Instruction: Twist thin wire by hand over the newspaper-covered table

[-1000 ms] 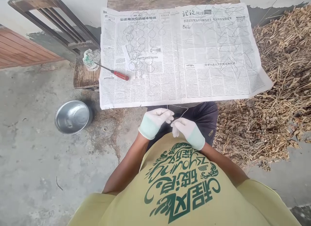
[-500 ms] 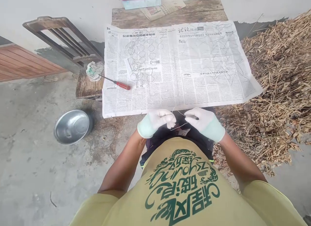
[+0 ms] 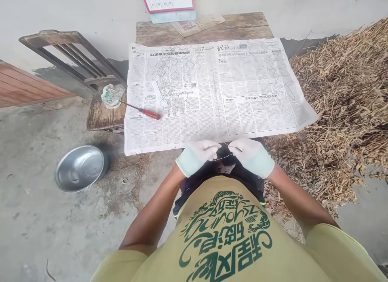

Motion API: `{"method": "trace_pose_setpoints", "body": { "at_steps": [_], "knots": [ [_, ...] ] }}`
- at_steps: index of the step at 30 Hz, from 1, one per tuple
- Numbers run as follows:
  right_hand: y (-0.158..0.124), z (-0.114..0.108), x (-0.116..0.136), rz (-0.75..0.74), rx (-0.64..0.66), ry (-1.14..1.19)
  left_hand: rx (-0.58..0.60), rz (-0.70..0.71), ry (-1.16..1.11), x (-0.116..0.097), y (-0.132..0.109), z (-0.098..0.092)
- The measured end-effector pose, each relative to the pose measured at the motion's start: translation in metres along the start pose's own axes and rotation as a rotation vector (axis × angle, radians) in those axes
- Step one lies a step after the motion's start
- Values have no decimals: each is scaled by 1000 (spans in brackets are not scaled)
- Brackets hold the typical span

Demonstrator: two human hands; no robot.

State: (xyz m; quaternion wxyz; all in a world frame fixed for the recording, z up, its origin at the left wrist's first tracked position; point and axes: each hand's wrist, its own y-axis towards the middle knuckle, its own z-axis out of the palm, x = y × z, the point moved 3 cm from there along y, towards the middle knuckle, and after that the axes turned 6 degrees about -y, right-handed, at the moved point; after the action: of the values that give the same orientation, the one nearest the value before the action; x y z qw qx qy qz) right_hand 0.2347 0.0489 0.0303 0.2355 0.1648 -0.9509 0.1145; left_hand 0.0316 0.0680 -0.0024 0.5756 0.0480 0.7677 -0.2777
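Observation:
A thin bent wire (image 3: pixel 224 157) spans the gap between my two hands, just off the near edge of the newspaper (image 3: pixel 209 128). My left hand (image 3: pixel 200 151), in a white glove with a pale green cuff, pinches one side of it. The other side is pinched by my right hand (image 3: pixel 247 152), gloved the same way. Parts of the wire are hidden behind the fingers. Several wire rings (image 3: pixel 174 69) lie on the left half of the newspaper, and several bent wires (image 3: pixel 273 73) lie on its right half.
A red-handled screwdriver (image 3: pixel 150 114) reaches from the newspaper over a wooden chair (image 3: pixel 100 114), beside a crumpled plastic bag (image 3: pixel 112 96). On the floor at left stands a metal basin (image 3: pixel 80 168). Dry stalks (image 3: pixel 333 112) are heaped at right. A calendar (image 3: pixel 168 1) hangs behind the table (image 3: pixel 242 27).
The fingers of both hands have closed more tightly on the wire, and the hands are a little nearer each other. The whole view has shifted slightly.

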Motion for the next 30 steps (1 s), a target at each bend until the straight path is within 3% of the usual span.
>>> {"method": "trace_pose_setpoints", "body": {
  "at_steps": [7, 12, 18, 24, 30],
  "knots": [
    [-2, 6, -2, 91, -82, 90, -213, 7, 309, -7, -17, 14],
    [7, 3, -3, 103, -103, 352, -141, -110, 173, -2, -18, 21],
    [17, -2, -9, 131, 58, 767, -48, -89, 36, -3, -27, 28],
    [14, -3, -7, 95, 22, 796, -88, -86, 8, -4, -32, 32],
    [9, -8, -7, -44, -45, 752, -122, -123, -53, -10, -35, 34]
  ]
}}
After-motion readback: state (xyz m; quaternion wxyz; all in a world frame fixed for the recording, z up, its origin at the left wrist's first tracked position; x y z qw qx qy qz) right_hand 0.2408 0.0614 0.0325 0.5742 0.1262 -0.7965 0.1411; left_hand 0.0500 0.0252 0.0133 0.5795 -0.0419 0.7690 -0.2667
